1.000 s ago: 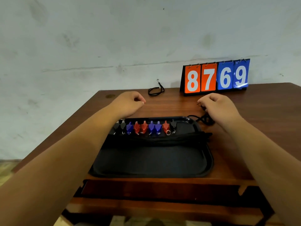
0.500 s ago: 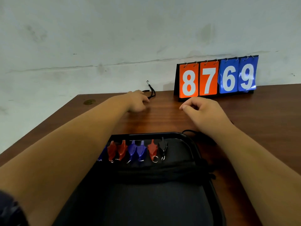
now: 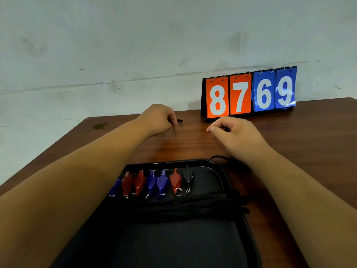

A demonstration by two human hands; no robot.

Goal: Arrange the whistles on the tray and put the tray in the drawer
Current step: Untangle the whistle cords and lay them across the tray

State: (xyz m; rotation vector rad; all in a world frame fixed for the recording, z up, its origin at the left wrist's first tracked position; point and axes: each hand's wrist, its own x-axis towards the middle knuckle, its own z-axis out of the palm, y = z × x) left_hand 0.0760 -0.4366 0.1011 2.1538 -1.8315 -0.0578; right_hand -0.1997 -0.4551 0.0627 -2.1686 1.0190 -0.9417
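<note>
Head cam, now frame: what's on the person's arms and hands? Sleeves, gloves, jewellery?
Nothing worn that shows. The left hand and right hand are bare: no gloves, rings, watch or wristband. Both forearms are uncovered to the frame edge, with no sleeve, markings or tape in view.

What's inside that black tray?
A row of blue, red and black whistles lies along the far side of the tray, with bundled black cords in front of them. The left forearm covers the row's left end, so any whistles there are hidden.
</note>
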